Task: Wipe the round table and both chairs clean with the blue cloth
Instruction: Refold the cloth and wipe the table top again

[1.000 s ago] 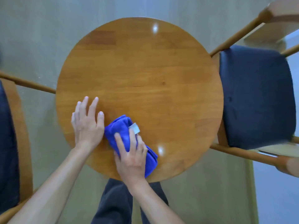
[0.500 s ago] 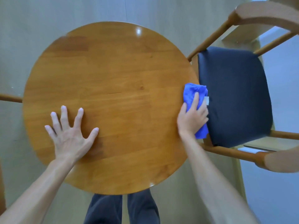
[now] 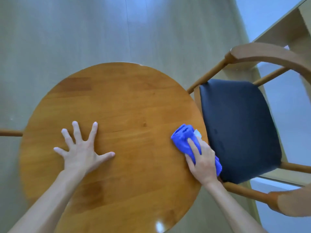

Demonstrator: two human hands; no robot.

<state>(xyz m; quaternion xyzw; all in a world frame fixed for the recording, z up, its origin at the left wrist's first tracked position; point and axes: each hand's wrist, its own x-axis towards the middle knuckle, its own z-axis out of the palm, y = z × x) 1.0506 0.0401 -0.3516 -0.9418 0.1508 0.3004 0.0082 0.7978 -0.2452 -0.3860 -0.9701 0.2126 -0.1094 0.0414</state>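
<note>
Table: round table (image 3: 127, 101), wooden top in warm honey-brown with visible plank joins and a glossy finish; a bright spot of reflected light shows near its near edge. It fills the middle of the view.
Cloth: blue cloth (image 3: 182, 140), bunched into a thick folded wad with a small white label showing on its right side. It lies on the right edge of the table top, its near end reaching past the rim toward the chair seat.
Right hand: right hand (image 3: 202, 161) lies on top of the cloth, palm down, index finger stretched along the fabric and the other fingers bent over its right side, pressing it onto the table.
Left hand: left hand (image 3: 82, 151) lies flat on the near left part of the table top, all five fingers straight and spread wide, holding nothing, well apart from the cloth.
Right chair: chair (image 3: 235, 128) stands just beside the table's right edge, with a dark padded seat, a curved wooden back rail and slim wooden struts.
Left chair: only a wooden rail (image 3: 10, 133) shows at the left edge, running under the table's rim.
Floor: pale wood-look floor (image 3: 84, 31) lies beyond the table on the far side.
Shelf: light wooden shelf unit (image 3: 289, 27) stands at the far right corner.
</note>
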